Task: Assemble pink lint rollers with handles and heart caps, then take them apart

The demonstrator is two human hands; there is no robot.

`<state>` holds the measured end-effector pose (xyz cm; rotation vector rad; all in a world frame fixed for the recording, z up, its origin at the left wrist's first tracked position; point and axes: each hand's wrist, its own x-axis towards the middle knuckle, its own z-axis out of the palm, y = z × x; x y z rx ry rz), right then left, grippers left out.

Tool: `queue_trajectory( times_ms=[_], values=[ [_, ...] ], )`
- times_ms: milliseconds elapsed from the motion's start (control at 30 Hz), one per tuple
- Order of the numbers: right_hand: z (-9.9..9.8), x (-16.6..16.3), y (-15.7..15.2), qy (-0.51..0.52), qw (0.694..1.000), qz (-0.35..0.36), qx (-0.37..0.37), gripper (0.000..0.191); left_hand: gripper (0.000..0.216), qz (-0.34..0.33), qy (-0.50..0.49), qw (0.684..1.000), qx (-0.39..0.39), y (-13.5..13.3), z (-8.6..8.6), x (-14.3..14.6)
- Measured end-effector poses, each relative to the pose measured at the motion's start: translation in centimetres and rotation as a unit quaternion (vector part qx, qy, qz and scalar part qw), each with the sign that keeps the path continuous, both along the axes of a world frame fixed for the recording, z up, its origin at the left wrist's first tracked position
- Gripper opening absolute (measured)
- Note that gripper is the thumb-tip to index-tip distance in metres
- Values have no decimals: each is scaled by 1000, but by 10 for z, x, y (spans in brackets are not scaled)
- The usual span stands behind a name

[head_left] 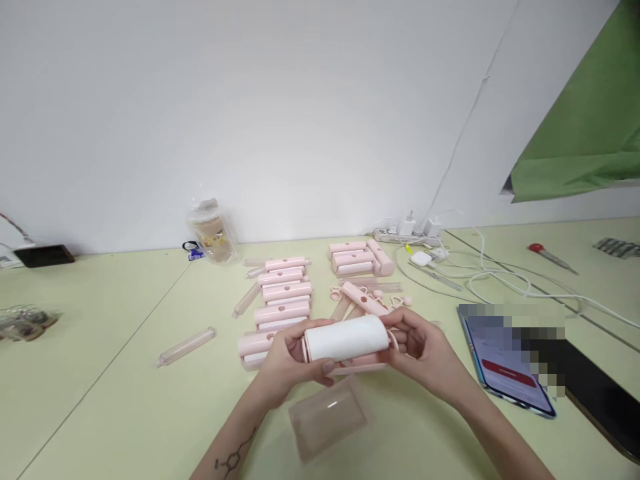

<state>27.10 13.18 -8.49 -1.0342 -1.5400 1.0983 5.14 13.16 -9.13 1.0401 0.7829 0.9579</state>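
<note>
Both my hands hold a white lint roller (347, 339) in a pink frame, lying sideways over the pale green table (100, 373). My left hand (290, 363) grips its left end, thumb along the underside. At the right end my right hand (425, 350) is closed around the pink end piece. A clear plastic cover (330, 417) lies flat on the table just below the roller. Behind my hands lie several pink roller bodies (283, 293) in a row, and another group of pink roller bodies (355, 258) farther back.
Clear tubes (186, 347) lie loose at the left. A wrapped cup (213, 233) stands by the wall. A power strip with chargers (407, 233) and white cables (500, 277) lie at the back right. A phone (505, 363) rests to my right, a red-handled screwdriver (550, 255) beyond it.
</note>
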Motion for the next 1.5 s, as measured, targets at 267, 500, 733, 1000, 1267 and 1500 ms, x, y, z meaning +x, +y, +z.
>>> queue_trajectory(
  times_ms=[267, 500, 733, 1000, 1267, 1500],
  values=[
    [-6, 8, -1, 18, 995, 81, -50, 41, 44, -6, -61, 998, -14, -1, -1, -2],
    [-9, -3, 0, 27, 994, 89, -49, 33, 29, 36, -99, 994, -25, -5, -5, 8],
    [-14, -2, 2, 46, 992, 106, -57, 33, 22, 30, -87, 995, -39, -3, -5, 7],
    [-15, -3, 0, 50, 992, 106, -52, 36, 28, 40, -88, 994, -60, -2, -7, 6],
    [-18, -7, -1, -15, 997, 56, 47, 44, 32, 83, -94, 990, -68, -1, -8, 6],
    [-20, -5, -2, -50, 993, 56, 91, 38, 34, 78, -71, 991, -81, -1, -11, 7]
  ],
)
